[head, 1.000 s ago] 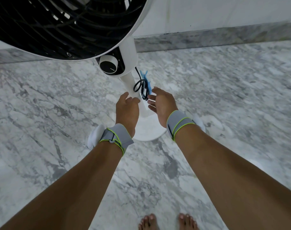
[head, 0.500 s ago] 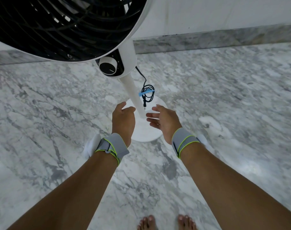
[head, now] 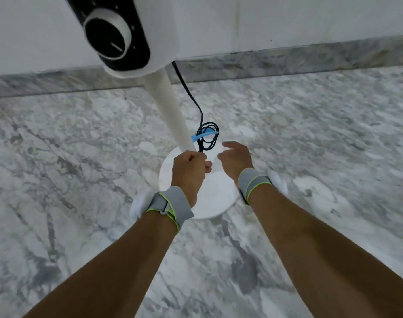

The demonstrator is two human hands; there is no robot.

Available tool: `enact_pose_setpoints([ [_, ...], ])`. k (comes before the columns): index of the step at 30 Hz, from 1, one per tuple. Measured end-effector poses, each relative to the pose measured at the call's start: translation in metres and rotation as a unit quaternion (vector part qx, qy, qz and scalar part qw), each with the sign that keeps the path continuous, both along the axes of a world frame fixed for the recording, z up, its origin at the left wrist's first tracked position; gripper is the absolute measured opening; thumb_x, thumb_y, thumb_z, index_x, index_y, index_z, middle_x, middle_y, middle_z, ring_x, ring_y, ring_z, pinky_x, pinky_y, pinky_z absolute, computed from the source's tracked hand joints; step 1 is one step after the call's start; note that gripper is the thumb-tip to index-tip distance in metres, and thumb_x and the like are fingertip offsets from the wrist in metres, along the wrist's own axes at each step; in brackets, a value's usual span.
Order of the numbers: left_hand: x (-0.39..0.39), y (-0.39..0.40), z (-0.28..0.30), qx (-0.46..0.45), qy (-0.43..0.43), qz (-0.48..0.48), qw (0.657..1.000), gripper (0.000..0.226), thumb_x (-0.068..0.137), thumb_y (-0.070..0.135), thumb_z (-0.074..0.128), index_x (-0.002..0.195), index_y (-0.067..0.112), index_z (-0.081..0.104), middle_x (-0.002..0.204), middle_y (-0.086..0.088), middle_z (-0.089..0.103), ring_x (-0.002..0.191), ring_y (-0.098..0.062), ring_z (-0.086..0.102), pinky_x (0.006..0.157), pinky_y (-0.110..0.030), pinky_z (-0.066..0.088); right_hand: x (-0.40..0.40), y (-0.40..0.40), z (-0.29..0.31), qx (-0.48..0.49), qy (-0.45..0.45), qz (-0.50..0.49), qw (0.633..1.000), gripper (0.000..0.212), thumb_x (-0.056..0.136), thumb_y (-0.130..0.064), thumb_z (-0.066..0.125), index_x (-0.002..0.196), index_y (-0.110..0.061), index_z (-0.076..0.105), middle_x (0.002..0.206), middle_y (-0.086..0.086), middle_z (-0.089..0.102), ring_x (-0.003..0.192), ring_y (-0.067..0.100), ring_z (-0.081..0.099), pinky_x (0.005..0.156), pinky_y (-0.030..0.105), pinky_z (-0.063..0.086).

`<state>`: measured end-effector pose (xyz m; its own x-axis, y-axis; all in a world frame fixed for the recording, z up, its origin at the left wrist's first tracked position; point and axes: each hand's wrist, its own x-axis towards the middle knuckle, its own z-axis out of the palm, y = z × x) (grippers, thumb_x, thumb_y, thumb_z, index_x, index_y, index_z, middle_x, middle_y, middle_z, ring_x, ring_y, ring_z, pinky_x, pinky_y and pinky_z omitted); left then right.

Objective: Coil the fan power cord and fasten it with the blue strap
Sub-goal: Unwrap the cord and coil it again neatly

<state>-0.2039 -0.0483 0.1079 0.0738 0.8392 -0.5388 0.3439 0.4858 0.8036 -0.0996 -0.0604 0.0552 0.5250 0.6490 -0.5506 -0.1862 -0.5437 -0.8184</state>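
A: Where's the cord [head: 207,136]?

B: Hanging off the back of the fan head, bundled into small loops just beside the pole [head: 170,106], above the base [head: 219,203]. Strap [head: 204,134] runs across the loops, one blue end poking out to the left.

A: Cinched?

B: Can't tell. Frame is motion-blurred. It goes across the bundle; whether it's locked tight doesn't show.

A: Hands?

B: Left hand [head: 190,167] is curled, at the bottom of the bundle, by the foot of the pole. Looks like it pinches the cord's lower end or plug, but that part is hidden behind the knuckles, so call it unsure. Right hand [head: 236,157] is loose, fingers relaxed, holds nothing, just right of the coil, not touching it.

A: So which step?

B: My read: coiling done, fastening at or near the end. Bundle hangs on its own from the cord.

A: Next move?

B: If the strap is slack, right hand needs to steady the loops while the left pulls the free blue end tight. If it's tight already, just let go and check the loops don't slip out. Bundle swings freely, so steady it first.

A: Surroundings?

B: Marble floor [head: 81,180], white wall [head: 287,19], fan dial [head: 107,34] top left. Grey bands on both wrists.
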Motion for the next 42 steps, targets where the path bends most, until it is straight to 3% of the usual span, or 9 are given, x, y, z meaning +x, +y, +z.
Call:
enact_pose_setpoints([
  [7, 0.018, 0.022, -0.058, 0.040, 0.013, 0.035, 0.999, 0.018, 0.087, 0.007, 0.046, 0.082, 0.010, 0.063, 0.086, -0.014, 0.068, 0.086, -0.031, 0.066, 0.083, -0.041, 0.054, -0.005, 0.060, -0.037, 0.103, -0.115, 0.065, 0.986, 0.062, 0.082, 0.001, 0.054, 0.139, -0.019, 0.042, 0.144, 0.012, 0.034, 0.125, 0.030, 0.045, 0.100, 0.036, 0.043],
  [11, 0.020, 0.030, -0.071, 0.051, -0.001, 0.051, 0.997, 0.025, 0.087, 0.005, 0.045, 0.067, 0.012, 0.059, 0.081, -0.015, 0.066, 0.081, -0.031, 0.062, 0.084, -0.045, 0.053, 0.006, 0.085, -0.045, 0.061, -0.329, 0.204, 0.920, 0.079, 0.079, -0.002, 0.060, 0.146, -0.028, 0.029, 0.160, 0.007, 0.006, 0.146, 0.028, 0.010, 0.115, 0.043, 0.019],
  [13, 0.021, 0.030, -0.074, 0.047, -0.012, 0.045, 0.998, 0.024, 0.089, 0.007, 0.044, 0.072, 0.012, 0.060, 0.083, -0.015, 0.066, 0.081, -0.030, 0.062, 0.080, -0.041, 0.052, 0.007, 0.097, -0.043, 0.042, -0.389, 0.273, 0.879, 0.070, 0.078, -0.008, 0.065, 0.140, -0.028, 0.039, 0.159, 0.005, 0.014, 0.147, 0.026, 0.011, 0.116, 0.042, 0.018],
  [16, 0.018, 0.020, -0.071, 0.044, -0.023, 0.046, 0.998, 0.020, 0.091, 0.007, 0.044, 0.083, 0.010, 0.062, 0.087, -0.015, 0.067, 0.079, -0.026, 0.063, 0.074, -0.033, 0.048, 0.004, 0.092, -0.037, 0.047, -0.420, 0.306, 0.853, 0.034, 0.081, -0.018, 0.066, 0.114, -0.021, 0.058, 0.132, 0.007, 0.055, 0.128, 0.028, 0.045, 0.104, 0.036, 0.031],
  [22, 0.006, -0.006, -0.039, 0.022, -0.034, 0.078, 0.996, 0.016, 0.090, 0.011, 0.049, 0.097, 0.010, 0.062, 0.086, -0.007, 0.067, 0.079, -0.019, 0.062, 0.064, -0.024, 0.046, 0.019, 0.029, -0.017, 0.014, -0.297, 0.124, 0.947, 0.017, 0.085, -0.029, 0.065, 0.087, -0.014, 0.058, 0.095, 0.007, 0.062, 0.095, 0.029, 0.059, 0.072, 0.033, 0.043],
  [28, 0.022, -0.043, 0.008, -0.011, -0.070, 0.045, 0.996, 0.036, 0.086, 0.045, 0.061, 0.105, 0.014, 0.064, 0.098, 0.001, 0.065, 0.090, -0.014, 0.059, 0.086, -0.029, 0.047, -0.007, -0.054, 0.027, 0.043, -0.164, -0.078, 0.982, 0.019, 0.078, -0.020, 0.071, 0.073, -0.017, 0.053, 0.076, 0.001, 0.059, 0.070, 0.020, 0.054, 0.066, 0.033, 0.049],
  [33, 0.024, -0.057, 0.052, -0.035, -0.090, 0.044, 0.994, 0.024, 0.087, 0.037, 0.063, 0.081, 0.014, 0.068, 0.082, -0.004, 0.069, 0.074, -0.016, 0.062, 0.070, -0.024, 0.051, -0.039, -0.093, 0.071, 0.076, -0.092, -0.053, 0.991, 0.016, 0.077, -0.009, 0.069, 0.085, -0.019, 0.060, 0.098, 0.006, 0.063, 0.087, 0.011, 0.054, 0.077, 0.024, 0.043],
  [38, -0.009, -0.069, 0.084, -0.090, -0.227, 0.045, 0.969, 0.029, 0.087, 0.026, 0.039, 0.085, 0.014, 0.065, 0.080, -0.003, 0.070, 0.079, -0.021, 0.061, 0.080, -0.034, 0.045, -0.033, -0.107, 0.117, 0.098, -0.066, -0.042, 0.992, 0.020, 0.081, -0.004, 0.059, 0.075, -0.022, 0.065, 0.078, -0.002, 0.066, 0.075, 0.007, 0.061, 0.062, 0.007, 0.046],
  [42, -0.028, -0.075, 0.100, -0.131, -0.289, 0.040, 0.948, 0.046, 0.089, 0.037, 0.029, 0.101, 0.010, 0.065, 0.094, -0.004, 0.067, 0.089, -0.018, 0.058, 0.083, -0.032, 0.042, -0.031, -0.108, 0.137, 0.101, -0.039, -0.017, 0.994, 0.022, 0.083, 0.000, 0.058, 0.072, -0.016, 0.067, 0.083, 0.011, 0.071, 0.084, 0.026, 0.069, 0.081, 0.039, 0.058],
])
